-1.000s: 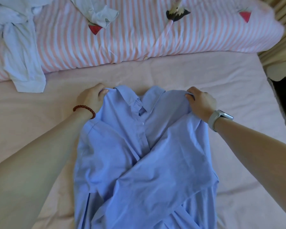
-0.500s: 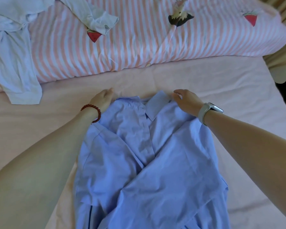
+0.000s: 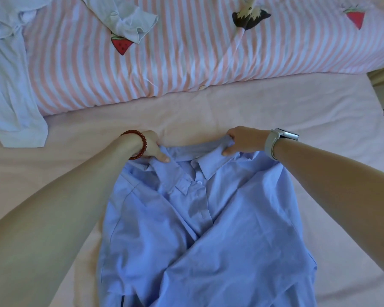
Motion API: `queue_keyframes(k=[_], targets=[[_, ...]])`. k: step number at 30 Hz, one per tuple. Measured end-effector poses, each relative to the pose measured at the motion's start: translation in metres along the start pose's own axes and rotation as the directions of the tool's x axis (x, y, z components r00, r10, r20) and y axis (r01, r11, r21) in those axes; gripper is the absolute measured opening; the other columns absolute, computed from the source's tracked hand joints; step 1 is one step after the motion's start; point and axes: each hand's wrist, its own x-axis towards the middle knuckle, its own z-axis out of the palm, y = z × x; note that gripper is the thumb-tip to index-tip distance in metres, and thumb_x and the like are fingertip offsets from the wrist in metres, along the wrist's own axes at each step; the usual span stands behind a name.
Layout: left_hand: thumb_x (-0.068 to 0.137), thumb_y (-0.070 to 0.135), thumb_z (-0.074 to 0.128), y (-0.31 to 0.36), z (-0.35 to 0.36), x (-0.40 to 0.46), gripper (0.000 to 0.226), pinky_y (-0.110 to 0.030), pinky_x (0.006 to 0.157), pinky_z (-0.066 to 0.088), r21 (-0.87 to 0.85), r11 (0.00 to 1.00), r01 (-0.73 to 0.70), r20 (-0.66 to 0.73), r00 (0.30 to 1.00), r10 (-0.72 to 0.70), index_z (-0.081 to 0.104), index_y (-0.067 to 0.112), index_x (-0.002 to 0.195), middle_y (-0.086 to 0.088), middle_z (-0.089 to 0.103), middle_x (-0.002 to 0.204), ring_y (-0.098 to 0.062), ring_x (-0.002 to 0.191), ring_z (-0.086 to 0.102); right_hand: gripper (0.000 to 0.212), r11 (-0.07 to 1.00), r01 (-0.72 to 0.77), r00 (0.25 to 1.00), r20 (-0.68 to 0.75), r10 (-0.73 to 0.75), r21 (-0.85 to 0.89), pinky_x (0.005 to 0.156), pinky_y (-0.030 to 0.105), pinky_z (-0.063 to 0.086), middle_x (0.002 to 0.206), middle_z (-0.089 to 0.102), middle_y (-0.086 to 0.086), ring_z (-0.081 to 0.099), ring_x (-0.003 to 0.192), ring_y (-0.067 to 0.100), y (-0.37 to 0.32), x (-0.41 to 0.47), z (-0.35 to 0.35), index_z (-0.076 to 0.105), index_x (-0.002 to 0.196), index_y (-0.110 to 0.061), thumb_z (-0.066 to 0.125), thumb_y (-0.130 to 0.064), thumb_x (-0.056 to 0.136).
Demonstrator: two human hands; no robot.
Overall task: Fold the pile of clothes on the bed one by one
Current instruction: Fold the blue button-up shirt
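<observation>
A blue button-up shirt [image 3: 208,229] lies front up on the pink bed sheet [image 3: 297,111], its sides folded in over the middle. My left hand [image 3: 152,147], with a red bead bracelet at the wrist, pinches the left end of the collar. At the collar's right end my right hand [image 3: 244,140], a grey watch on its wrist, grips the fabric. The collar is pulled taut between them. A pale blue garment [image 3: 11,89] from the pile hangs over the quilt at the far left.
A pink-and-white striped quilt [image 3: 197,52] with strawberry prints lies across the back of the bed. A second pale garment [image 3: 129,23] rests on top of it. The bed's right edge is at the far right, with a dark gap beside it.
Both hands moved from the shirt's shoulders inward to the collar ends and took hold of them. The collar now lies spread and straightened.
</observation>
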Motion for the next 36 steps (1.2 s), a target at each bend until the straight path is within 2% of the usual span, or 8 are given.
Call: queue_keyframes(k=[3,6,12,18,22,25,30,36], targets=[[0.081,0.029,0.070,0.004,-0.003,-0.006,0.034,-0.024,0.054,0.032,-0.035,0.989,-0.144,-0.204,0.970,0.134,0.043,0.012,0.070,-0.001,0.043,0.070,-0.014,0.061,0.040,0.028,0.998,0.044,0.992,-0.113,-0.049,-0.049,0.049,0.027,0.036,0.065,0.046,0.001,0.048,0.058,0.024,0.005,-0.001,-0.002,0.036,0.071,-0.017,0.060,-0.023,0.086],[0.085,0.029,0.065,0.008,-0.005,-0.015,0.035,-0.025,0.053,0.027,-0.036,0.955,-0.293,-0.471,0.848,0.243,0.037,0.013,0.072,0.001,0.036,0.068,-0.015,0.061,0.035,0.024,0.993,0.072,0.946,-0.309,-0.097,-0.089,0.062,0.033,0.034,0.077,0.049,0.005,0.047,0.077,0.027,0.007,-0.003,-0.005,0.040,0.080,-0.014,0.055,-0.028,0.091],[0.094,0.033,0.050,0.014,0.018,-0.044,0.027,-0.032,0.054,0.026,0.176,0.944,-0.279,-0.592,0.736,0.328,0.033,0.011,0.092,0.002,0.038,0.061,-0.026,0.065,0.044,0.024,0.979,0.127,0.802,-0.565,-0.194,-0.156,0.064,0.033,0.027,0.093,0.061,0.020,0.055,0.086,0.039,0.009,-0.027,0.019,0.049,0.101,-0.003,0.051,-0.026,0.093],[0.093,0.037,0.046,0.000,0.074,-0.102,0.031,-0.037,0.058,0.042,0.235,0.922,-0.307,-0.690,0.615,0.381,0.048,0.007,0.100,-0.009,0.060,0.078,-0.031,0.072,0.058,0.027,0.849,0.332,0.475,-0.705,-0.527,-0.411,0.063,0.031,0.038,0.062,0.060,0.010,0.057,0.053,0.033,0.019,-0.086,0.073,0.061,0.079,0.000,0.045,-0.022,0.081],[0.085,0.041,0.040,-0.024,0.135,-0.150,0.028,-0.032,0.043,0.044,0.365,0.858,-0.361,-0.709,0.489,0.508,0.051,0.015,0.089,-0.012,0.065,0.071,-0.030,0.062,0.065,0.006,0.751,0.360,0.332,-0.676,-0.657,-0.553,0.066,0.032,0.038,0.062,0.056,0.007,0.056,0.054,0.029,0.025,-0.140,0.125,0.049,0.090,-0.011,0.048,-0.015,0.086],[0.084,0.034,0.042,-0.040,0.190,-0.189,0.033,-0.028,0.044,0.040,0.340,0.859,-0.382,-0.706,0.501,0.501,0.062,0.007,0.081,-0.008,0.062,0.067,-0.022,0.068,0.059,0.012,0.729,0.411,0.350,-0.643,-0.681,-0.548,0.057,0.035,0.044,0.064,0.057,0.007,0.056,0.055,0.027,0.032,-0.184,0.171,0.047,0.094,-0.011,0.038,-0.019,0.095],[0.078,0.023,0.049,-0.060,0.284,-0.250,0.013,-0.027,0.063,0.035,0.362,0.788,-0.499,-0.662,0.458,0.594,0.036,0.019,0.075,-0.004,0.055,0.062,-0.013,0.070,0.042,0.019,0.746,0.457,0.511,-0.544,-0.666,-0.484,0.060,0.032,0.043,0.067,0.057,0.006,0.056,0.056,0.026,0.054,-0.251,0.252,0.047,0.093,-0.013,0.030,-0.021,0.098],[0.062,0.022,0.074,-0.075,0.349,-0.272,0.039,-0.019,0.057,0.033,0.334,0.796,-0.504,-0.260,0.763,0.592,0.038,0.020,0.078,0.002,0.056,0.071,-0.016,0.068,0.058,0.013,0.773,0.407,0.758,-0.293,-0.584,-0.487,0.071,0.030,0.039,0.070,0.057,0.000,0.058,0.062,0.024,0.075,-0.287,0.321,0.049,0.091,-0.019,0.052,-0.026,0.080]])
